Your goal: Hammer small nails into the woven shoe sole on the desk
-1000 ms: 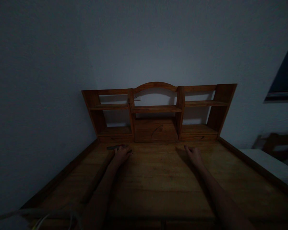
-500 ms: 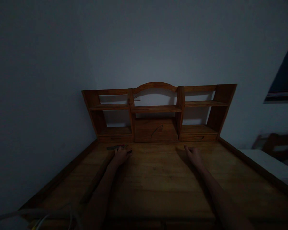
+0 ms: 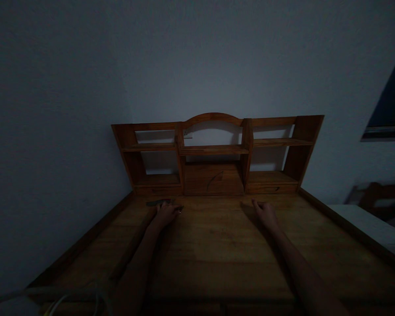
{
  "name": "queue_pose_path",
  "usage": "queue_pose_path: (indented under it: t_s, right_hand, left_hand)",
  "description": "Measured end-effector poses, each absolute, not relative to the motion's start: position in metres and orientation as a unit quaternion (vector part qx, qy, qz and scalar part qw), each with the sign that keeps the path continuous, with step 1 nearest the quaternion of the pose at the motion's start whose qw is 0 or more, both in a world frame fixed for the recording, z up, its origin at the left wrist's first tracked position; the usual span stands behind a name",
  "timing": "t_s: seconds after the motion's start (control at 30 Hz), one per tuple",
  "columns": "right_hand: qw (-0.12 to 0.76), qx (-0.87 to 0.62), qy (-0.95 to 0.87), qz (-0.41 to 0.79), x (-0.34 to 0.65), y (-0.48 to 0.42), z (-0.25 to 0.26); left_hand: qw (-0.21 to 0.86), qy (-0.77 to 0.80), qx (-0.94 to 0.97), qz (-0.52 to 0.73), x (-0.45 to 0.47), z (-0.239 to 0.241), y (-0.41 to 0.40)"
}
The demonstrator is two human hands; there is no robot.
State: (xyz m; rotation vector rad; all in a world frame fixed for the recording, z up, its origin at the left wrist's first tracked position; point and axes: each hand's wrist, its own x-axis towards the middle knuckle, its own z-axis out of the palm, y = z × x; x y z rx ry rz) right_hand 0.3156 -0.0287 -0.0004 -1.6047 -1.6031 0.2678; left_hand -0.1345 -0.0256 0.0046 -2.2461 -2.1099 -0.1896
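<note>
Long-handled tool (image 3: 132, 248), hammer-like in outline, lies at a slant on the left part of the wooden desk (image 3: 213, 250), alongside the left forearm. Its dark head (image 3: 153, 203) sits at the far end, toward the shelf unit (image 3: 213, 150); dim light leaves the exact kind uncertain.

Left hand (image 3: 167, 213): over the head end, fingers bent. Cannot tell whether they grip the tool or only rest on it. Right hand (image 3: 265, 213): low over the desk on the other side, well apart from the left, fingers partly curled, one digit pointing toward the shelf unit. No object is discernible in it; whether it is fully closed, cannot tell.

Progress, as judged: left hand at the tool, so reaching it counts as done. Lifting does not appear done; the handle seems to lie along the desk surface. No result of use is discernible on the desk or on the centre panel (image 3: 213, 179) behind it. Start or close of the work: undetermined. Left over, probably: either taking up the tool or letting go of it.
</note>
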Motion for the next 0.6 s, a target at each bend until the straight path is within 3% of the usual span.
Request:
queue_pose_path:
  t_s: [0.6]
  right_hand:
    - [0.416,-0.636,-0.643,0.093,0.3150,-0.0264,-0.0011]
  left_hand:
    - [0.038,-0.671,-0.738,-0.065,-0.1323,0.0046,-0.0266]
